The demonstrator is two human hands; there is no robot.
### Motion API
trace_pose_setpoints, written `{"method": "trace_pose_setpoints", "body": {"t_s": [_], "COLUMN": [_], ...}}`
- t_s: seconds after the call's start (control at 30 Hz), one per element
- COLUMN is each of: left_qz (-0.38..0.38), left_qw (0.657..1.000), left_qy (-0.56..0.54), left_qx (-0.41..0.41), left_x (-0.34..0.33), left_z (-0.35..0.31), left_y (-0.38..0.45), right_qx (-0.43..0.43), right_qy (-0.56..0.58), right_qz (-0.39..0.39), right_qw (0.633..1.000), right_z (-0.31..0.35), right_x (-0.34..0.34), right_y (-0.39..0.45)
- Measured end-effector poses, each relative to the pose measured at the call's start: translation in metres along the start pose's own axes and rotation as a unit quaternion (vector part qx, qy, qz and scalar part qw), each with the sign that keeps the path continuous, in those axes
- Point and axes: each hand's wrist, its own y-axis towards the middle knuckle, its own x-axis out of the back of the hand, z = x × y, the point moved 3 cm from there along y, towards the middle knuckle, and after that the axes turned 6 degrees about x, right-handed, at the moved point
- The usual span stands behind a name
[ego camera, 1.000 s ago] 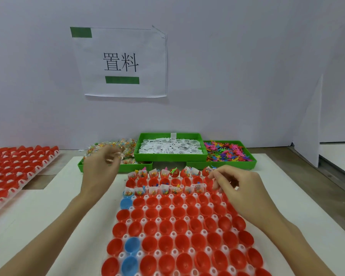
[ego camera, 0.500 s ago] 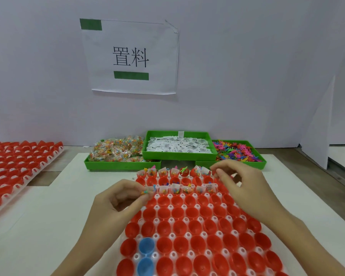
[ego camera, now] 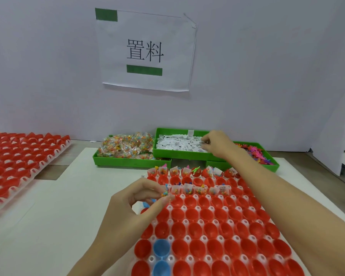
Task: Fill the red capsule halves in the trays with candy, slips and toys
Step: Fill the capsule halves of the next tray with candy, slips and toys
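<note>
Right hand (ego camera: 217, 144) moved onto paper slips (ego camera: 179, 144)

The red capsule halves (ego camera: 211, 230) look like smooth, glossy plastic, and light reflects softly inside their cups. The two blue capsule halves (ego camera: 161, 248) have the same shiny plastic look. They sit in a tray (ego camera: 187, 239) of translucent, milky white plastic with a smooth surface. The three green bins (ego camera: 131, 161) are opaque plastic with a slightly satin finish. The candy packets (ego camera: 126, 146) are wrapped in clear, crinkled, shiny film. The slips (ego camera: 179, 144) are matt white paper with black print. The toys (ego camera: 253, 154) seem to be bright, coloured plastic. The sign (ego camera: 145, 50) on the wall is matt white paper, and the board (ego camera: 54, 206) under the tray is matt white.
</note>
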Motion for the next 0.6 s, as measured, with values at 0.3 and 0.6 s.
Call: {"method": "trace_pose_setpoints", "body": {"t_s": [0.3, 0.6], "left_qz": [0.002, 0.007], "left_qw": [1.0, 1.0], "left_qy": [0.011, 0.029], "left_qx": [-0.004, -0.001], "left_x": [-0.001, -0.005], "left_z": [0.002, 0.0], "left_y": [0.0, -0.004], "right_qx": [0.008, 0.014], "right_qy": [-0.024, 0.102], "right_qz": [-0.093, -0.11], "right_qw": [0.995, 0.989], "right_z": [0.007, -0.001], "right_x": [0.005, 0.013], "right_y": [-0.003, -0.04]}}
